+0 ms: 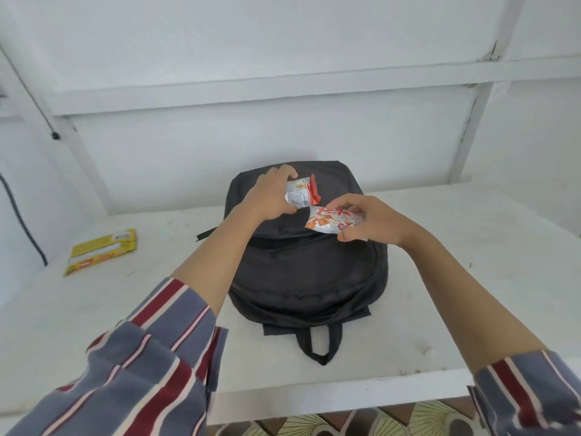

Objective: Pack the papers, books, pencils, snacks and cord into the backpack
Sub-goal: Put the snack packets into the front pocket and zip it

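Snack packets (pixel 320 212) half-hidden by hands (pixel 327 212).

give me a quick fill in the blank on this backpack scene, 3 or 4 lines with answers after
1. Each hand holds one snack ____.
2. The left hand and right hand are both above the ____ backpack.
3. The yellow box lies on the white table to the ____ of the backpack.
4. The orange-printed packet is in the ____ hand; the other holds the red-edged packet.

Missing words: packet; black; left; right
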